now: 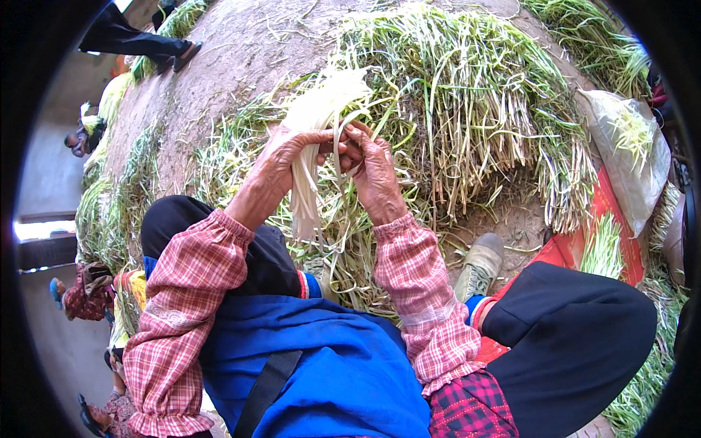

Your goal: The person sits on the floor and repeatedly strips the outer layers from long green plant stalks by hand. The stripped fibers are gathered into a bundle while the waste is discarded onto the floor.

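Note:
My left hand (282, 159) is closed around a bundle of pale, yellowish-white leafy stalks (305, 191), whose bright tops fan out above the hand and whose ends hang below it. Close beside it, my right hand (372, 164) pinches a thin pale strand (336, 148) between thumb and fingers, at the bundle's right side. The fingertips of both hands nearly meet. Under the hands lies a loose litter of green and withered leaves (356, 252). To the right spreads a large heap of long green stalks with brownish ends (465, 109).
A white sack (630, 159) with pale leaves on it lies at the right, near a red sheet (624, 219) bearing a small green bunch (602, 252). More stalk piles (131, 191) line the left. Several people are at the left edge; one stands at upper left (137, 41).

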The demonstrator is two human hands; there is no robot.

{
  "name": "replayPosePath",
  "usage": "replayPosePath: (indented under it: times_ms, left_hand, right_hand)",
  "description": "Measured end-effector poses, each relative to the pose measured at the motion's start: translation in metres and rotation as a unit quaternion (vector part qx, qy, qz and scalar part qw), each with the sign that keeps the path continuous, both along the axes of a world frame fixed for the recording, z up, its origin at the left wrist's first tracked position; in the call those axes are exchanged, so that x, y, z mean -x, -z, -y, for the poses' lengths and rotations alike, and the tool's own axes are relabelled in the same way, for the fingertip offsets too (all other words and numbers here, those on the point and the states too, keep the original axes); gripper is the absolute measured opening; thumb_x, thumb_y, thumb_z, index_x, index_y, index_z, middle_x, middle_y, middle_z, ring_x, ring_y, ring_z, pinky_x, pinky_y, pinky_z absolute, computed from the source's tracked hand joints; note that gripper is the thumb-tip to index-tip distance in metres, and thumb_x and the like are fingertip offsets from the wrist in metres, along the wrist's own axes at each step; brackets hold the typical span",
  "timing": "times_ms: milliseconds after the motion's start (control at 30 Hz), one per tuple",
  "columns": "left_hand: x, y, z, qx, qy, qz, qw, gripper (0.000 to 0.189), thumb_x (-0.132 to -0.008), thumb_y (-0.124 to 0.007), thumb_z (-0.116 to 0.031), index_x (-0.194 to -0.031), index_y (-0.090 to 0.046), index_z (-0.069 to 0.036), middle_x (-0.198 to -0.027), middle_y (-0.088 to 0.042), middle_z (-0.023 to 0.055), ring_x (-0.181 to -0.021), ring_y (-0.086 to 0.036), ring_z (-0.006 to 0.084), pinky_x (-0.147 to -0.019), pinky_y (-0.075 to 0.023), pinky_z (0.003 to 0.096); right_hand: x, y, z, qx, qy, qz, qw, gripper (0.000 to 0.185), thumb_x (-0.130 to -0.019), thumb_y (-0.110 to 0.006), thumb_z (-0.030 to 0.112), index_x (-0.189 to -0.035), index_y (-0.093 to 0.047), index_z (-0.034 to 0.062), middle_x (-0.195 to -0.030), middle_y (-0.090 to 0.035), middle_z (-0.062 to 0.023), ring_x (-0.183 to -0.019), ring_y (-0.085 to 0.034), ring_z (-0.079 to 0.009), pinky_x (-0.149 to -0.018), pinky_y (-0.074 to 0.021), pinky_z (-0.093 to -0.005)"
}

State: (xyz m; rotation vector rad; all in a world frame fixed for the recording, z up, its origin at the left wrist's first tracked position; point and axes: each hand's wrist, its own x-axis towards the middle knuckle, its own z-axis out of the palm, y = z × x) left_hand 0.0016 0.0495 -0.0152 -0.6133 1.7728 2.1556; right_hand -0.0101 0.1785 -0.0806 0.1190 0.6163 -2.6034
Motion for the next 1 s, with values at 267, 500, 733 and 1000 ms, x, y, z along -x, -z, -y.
replayPosePath:
  times_ms: [267,500,733,1000]
  left_hand:
    - [-0.005,-0.005,-0.010,0.038,-0.035,0.011,0.999,0.031,-0.074,-0.066,-0.014,-0.099,-0.058,0.001,-0.082,-0.065,0.0085,-0.059,-0.057,0.0096,-0.050,-0.0460,0.0196]
    - [-0.011,0.002,-0.009,0.083,-0.020,-0.065,0.994,0.030,-0.072,-0.067,-0.013,-0.097,-0.060,0.000,-0.082,-0.065,0.0059,-0.068,-0.060,0.0102,-0.060,-0.0439,0.0205]
    - [-0.010,0.003,-0.007,0.059,-0.050,-0.037,0.996,0.029,-0.073,-0.066,-0.013,-0.098,-0.059,0.000,-0.084,-0.066,0.0075,-0.073,-0.061,0.0107,-0.061,-0.0438,0.0209]
    - [-0.007,0.008,-0.001,0.063,-0.086,-0.096,0.990,0.020,-0.075,-0.062,-0.010,-0.093,-0.060,0.000,-0.085,-0.065,0.0084,-0.077,-0.061,0.0128,-0.064,-0.0446,0.0217]
  right_hand:
    - [0.006,0.002,0.005,-0.142,0.084,0.005,0.986,0.016,-0.078,-0.063,0.009,-0.090,-0.060,0.0000,-0.066,-0.062,-0.0028,-0.047,-0.052,-0.0048,-0.040,-0.0358,-0.0167]
    - [0.001,-0.001,0.012,-0.228,0.093,-0.030,0.969,0.014,-0.079,-0.062,0.012,-0.090,-0.062,0.0033,-0.066,-0.062,-0.0001,-0.052,-0.053,-0.0044,-0.045,-0.0377,-0.0160]
    - [-0.004,0.015,0.017,-0.095,0.082,0.011,0.992,0.013,-0.083,-0.056,0.013,-0.093,-0.057,0.0053,-0.086,-0.063,-0.0040,-0.077,-0.058,-0.0109,-0.054,-0.0462,-0.0240]
    - [-0.012,0.030,0.021,0.098,0.067,0.080,0.990,0.007,-0.086,-0.053,0.016,-0.091,-0.054,0.0111,-0.087,-0.062,-0.0059,-0.087,-0.058,-0.0173,-0.072,-0.0467,-0.0293]
